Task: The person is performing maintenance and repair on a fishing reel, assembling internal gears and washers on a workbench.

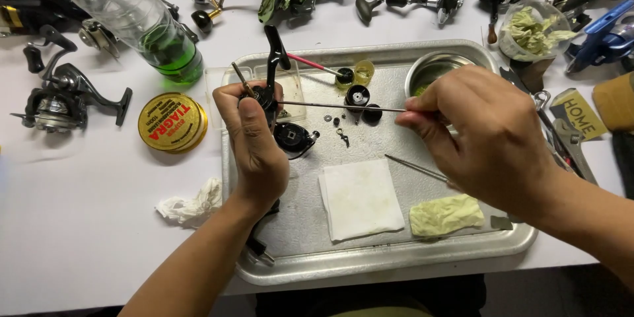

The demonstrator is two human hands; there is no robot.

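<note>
My left hand (254,142) grips a black fishing reel body (271,96) over the left part of a metal tray (389,257); the reel's black handle arm (275,49) sticks up behind my fingers. My right hand (485,135) pinches a long thin metal tool (330,105) whose tip reaches the reel at my left fingers. Small black reel parts (360,102) and tiny screws lie on the tray between my hands. A second thin metal rod (416,168) lies under my right hand.
On the tray lie a folded white cloth (360,198), a yellow-green rag (446,214) and a small steel bowl (432,69). A round yellow tin (172,122), a plastic bottle with green liquid (148,20), a crumpled tissue (191,205) and several other reels (63,96) surround it.
</note>
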